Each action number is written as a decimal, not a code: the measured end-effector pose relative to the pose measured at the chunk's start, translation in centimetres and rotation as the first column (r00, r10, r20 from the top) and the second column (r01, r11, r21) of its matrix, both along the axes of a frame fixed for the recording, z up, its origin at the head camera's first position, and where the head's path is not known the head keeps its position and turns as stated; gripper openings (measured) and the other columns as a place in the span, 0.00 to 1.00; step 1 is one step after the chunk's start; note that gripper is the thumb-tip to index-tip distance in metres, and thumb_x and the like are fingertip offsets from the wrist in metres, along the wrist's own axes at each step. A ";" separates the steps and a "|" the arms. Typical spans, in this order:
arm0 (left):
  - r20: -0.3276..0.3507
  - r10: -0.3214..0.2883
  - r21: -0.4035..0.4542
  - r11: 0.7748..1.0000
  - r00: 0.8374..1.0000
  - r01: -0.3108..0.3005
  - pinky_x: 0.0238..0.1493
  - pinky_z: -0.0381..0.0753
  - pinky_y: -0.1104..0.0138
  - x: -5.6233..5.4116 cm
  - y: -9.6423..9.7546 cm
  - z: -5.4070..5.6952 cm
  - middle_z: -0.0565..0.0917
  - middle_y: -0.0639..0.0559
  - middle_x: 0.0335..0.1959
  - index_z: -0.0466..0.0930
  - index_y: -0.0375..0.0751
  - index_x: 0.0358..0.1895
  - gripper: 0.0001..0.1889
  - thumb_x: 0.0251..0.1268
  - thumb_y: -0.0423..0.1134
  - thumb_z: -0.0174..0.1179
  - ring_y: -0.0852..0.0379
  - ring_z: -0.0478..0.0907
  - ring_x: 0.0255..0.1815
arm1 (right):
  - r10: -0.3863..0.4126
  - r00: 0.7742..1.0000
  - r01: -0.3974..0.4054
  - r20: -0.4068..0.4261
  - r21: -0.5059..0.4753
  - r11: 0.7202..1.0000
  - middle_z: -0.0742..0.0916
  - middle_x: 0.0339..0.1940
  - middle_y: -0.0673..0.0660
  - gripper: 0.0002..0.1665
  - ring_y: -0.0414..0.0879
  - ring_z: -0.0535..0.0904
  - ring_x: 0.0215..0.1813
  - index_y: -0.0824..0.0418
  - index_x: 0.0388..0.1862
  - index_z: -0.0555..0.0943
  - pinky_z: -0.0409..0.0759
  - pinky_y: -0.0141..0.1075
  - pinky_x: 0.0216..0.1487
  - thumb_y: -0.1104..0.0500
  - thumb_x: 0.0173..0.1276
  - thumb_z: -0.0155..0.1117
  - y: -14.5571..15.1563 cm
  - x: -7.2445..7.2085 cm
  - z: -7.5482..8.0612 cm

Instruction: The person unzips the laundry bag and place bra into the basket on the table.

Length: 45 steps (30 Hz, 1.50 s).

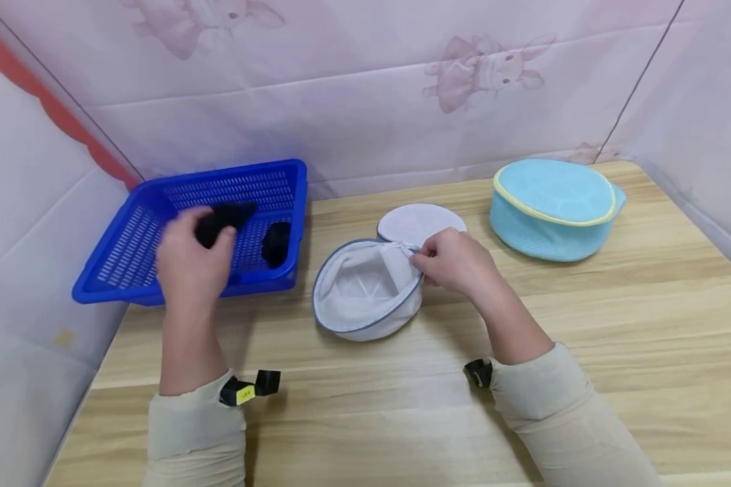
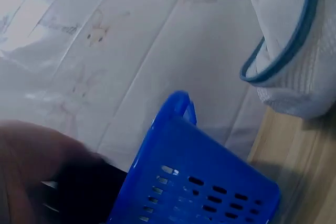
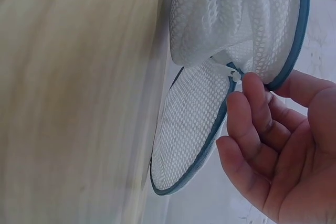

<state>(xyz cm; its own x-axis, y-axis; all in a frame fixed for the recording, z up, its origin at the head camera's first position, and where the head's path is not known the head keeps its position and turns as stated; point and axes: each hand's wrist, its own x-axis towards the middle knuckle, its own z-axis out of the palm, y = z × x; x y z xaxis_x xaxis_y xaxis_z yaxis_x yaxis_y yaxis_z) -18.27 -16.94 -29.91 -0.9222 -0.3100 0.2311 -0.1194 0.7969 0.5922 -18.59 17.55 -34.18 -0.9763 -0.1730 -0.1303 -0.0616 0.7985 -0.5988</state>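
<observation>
Over the blue basket (image 1: 140, 284), my left hand (image 1: 189, 264) grips a piece of black cloth (image 1: 228, 218) between thumb and fingers. In the left wrist view the black cloth (image 2: 86, 192) is dark and blurred, so its exact kind is unclear. A second black cloth bundle (image 1: 276, 245) lies inside the basket at its right end. My right hand (image 1: 457, 260) pinches the blue-edged rim of a white mesh laundry bag (image 1: 365, 328), near a zip pull (image 3: 233, 74). The bag stands unzipped, its oval lid (image 1: 422, 220) folded back onto the table.
A light-blue mesh laundry bag (image 1: 554, 237) with yellow trim stands closed at the back right of the wooden table (image 1: 365, 419). Behind the table rises a wall (image 1: 365, 128) covered with rabbit-patterned sheeting. The basket's right wall stands between the black bundle and the white bag.
</observation>
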 end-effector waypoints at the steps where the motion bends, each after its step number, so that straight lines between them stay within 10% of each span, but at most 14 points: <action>1: 0.156 -0.046 -0.061 0.997 0.987 0.056 0.63 0.65 0.38 -0.1 -0.2 -0.2 0.72 0.38 0.68 0.69 0.45 0.70 0.31 0.71 0.59 0.52 0.35 0.66 0.69 | 0.000 1.000 0.000 0.001 0.002 1.000 0.84 0.17 0.48 0.18 0.45 0.76 0.24 0.57 0.23 0.84 0.70 0.38 0.27 0.49 0.67 0.59 0.0 0.0 0.0; 4: 0.464 -0.156 -0.125 0.963 0.872 0.239 0.60 0.62 0.32 -0.2 -0.5 -0.8 0.68 0.33 0.70 0.64 0.41 0.73 0.42 0.69 0.70 0.41 0.28 0.63 0.69 | 0.005 1.000 -0.005 0.008 0.007 1.000 0.84 0.16 0.48 0.18 0.45 0.76 0.24 0.57 0.23 0.84 0.70 0.38 0.27 0.49 0.67 0.59 0.1 0.0 -0.1; 6: 0.522 -0.180 -0.122 0.952 0.834 0.282 0.61 0.61 0.32 -0.3 -0.5 -1.0 0.67 0.31 0.70 0.63 0.39 0.73 0.44 0.68 0.72 0.40 0.28 0.63 0.68 | 0.009 1.000 -0.009 0.011 0.008 1.000 0.84 0.16 0.48 0.18 0.45 0.76 0.24 0.58 0.23 0.84 0.70 0.38 0.27 0.48 0.67 0.59 0.2 0.1 -0.2; 15: 0.507 -0.175 -0.138 0.950 0.844 0.280 0.64 0.58 0.34 -0.3 0.3 -1.0 0.68 0.31 0.70 0.63 0.35 0.72 0.44 0.69 0.70 0.41 0.29 0.62 0.70 | 0.050 0.987 -0.007 0.154 -0.267 0.964 0.86 0.20 0.59 0.14 0.48 0.81 0.15 0.62 0.31 0.82 0.81 0.39 0.25 0.54 0.71 0.59 0.2 -0.4 -0.6; 19: 0.507 -0.176 -0.130 0.952 0.844 0.277 0.66 0.59 0.36 -0.3 0.4 -0.7 0.67 0.30 0.70 0.63 0.33 0.72 0.45 0.69 0.70 0.41 0.29 0.62 0.69 | -0.004 0.981 0.107 0.196 -0.518 0.849 0.84 0.18 0.58 0.13 0.45 0.81 0.16 0.70 0.40 0.82 0.85 0.41 0.28 0.59 0.72 0.58 0.0 -1.2 -0.9; 28: 0.522 -0.179 -0.095 0.959 0.834 0.266 0.66 0.62 0.36 0.0 0.5 -0.2 0.63 0.31 0.73 0.59 0.34 0.74 0.45 0.70 0.70 0.41 0.29 0.61 0.70 | -0.181 0.938 0.347 0.296 -0.825 0.446 0.85 0.23 0.54 0.12 0.43 0.86 0.25 0.69 0.50 0.75 0.87 0.38 0.36 0.61 0.75 0.55 -1.9 -3.8 -1.1; 30: 0.519 -0.185 -0.096 0.957 0.834 0.272 0.66 0.61 0.36 0.1 0.6 -0.1 0.64 0.31 0.72 0.60 0.34 0.74 0.44 0.70 0.69 0.41 0.29 0.60 0.71 | -0.147 0.934 0.357 0.325 -0.830 0.430 0.88 0.31 0.59 0.14 0.47 0.89 0.35 0.68 0.56 0.72 0.86 0.41 0.44 0.61 0.77 0.53 -2.6 -4.4 -1.2; 32: 0.511 -0.202 -0.096 0.953 0.836 0.289 0.67 0.59 0.36 0.0 1.0 -0.2 0.65 0.32 0.72 0.61 0.34 0.73 0.43 0.71 0.68 0.42 0.30 0.60 0.71 | -0.093 0.934 0.343 0.344 -0.801 0.490 0.88 0.43 0.63 0.20 0.52 0.88 0.47 0.67 0.63 0.69 0.83 0.47 0.53 0.59 0.78 0.51 -3.1 -4.9 -1.2; 36: 0.483 -0.232 -0.096 0.944 0.844 0.315 0.69 0.55 0.37 -0.1 1.8 -0.3 0.67 0.32 0.71 0.64 0.34 0.72 0.40 0.72 0.66 0.44 0.31 0.59 0.72 | 0.007 0.954 0.192 0.299 -0.630 0.753 0.84 0.57 0.64 0.31 0.60 0.82 0.58 0.66 0.72 0.64 0.78 0.54 0.59 0.52 0.77 0.51 -3.3 -5.5 -0.6; 39: 0.443 -0.253 -0.094 0.941 0.860 0.325 0.71 0.51 0.38 -0.1 2.2 -0.3 0.66 0.32 0.71 0.65 0.34 0.71 0.39 0.72 0.64 0.45 0.32 0.58 0.74 | 0.050 0.979 0.044 0.198 -0.444 0.895 0.87 0.52 0.63 0.30 0.60 0.84 0.52 0.64 0.68 0.71 0.81 0.51 0.52 0.48 0.75 0.54 -2.4 -5.2 0.1; 45: 0.286 -0.337 -0.093 0.922 0.897 0.376 0.75 0.38 0.38 0.0 3.5 0.2 0.64 0.35 0.73 0.69 0.36 0.69 0.35 0.73 0.61 0.48 0.35 0.55 0.76 | -0.044 0.988 0.023 -0.145 -0.145 0.989 0.88 0.49 0.60 0.23 0.53 0.84 0.50 0.58 0.58 0.82 0.79 0.46 0.52 0.46 0.72 0.58 2.9 -2.0 2.1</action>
